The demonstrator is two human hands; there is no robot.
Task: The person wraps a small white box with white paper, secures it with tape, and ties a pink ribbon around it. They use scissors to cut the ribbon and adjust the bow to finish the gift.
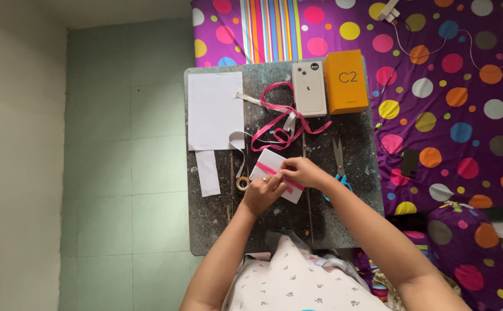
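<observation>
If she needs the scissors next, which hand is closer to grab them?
Probably the right hand: the scissors lie just beside it on the table, while the left hand is on the far side, pressing the small white box.

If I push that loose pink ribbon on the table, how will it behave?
The pink ribbon lies in loose loops and curls, so it is likely floppy and light. Pushed, it would probably bunch or slide, not roll.

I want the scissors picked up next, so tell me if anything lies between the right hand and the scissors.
Nothing visible does. The right hand rests on the small white box with the pink ribbon across it, and the scissors lie just beside that forearm on bare table, their blue handles partly hidden by the arm.
</observation>
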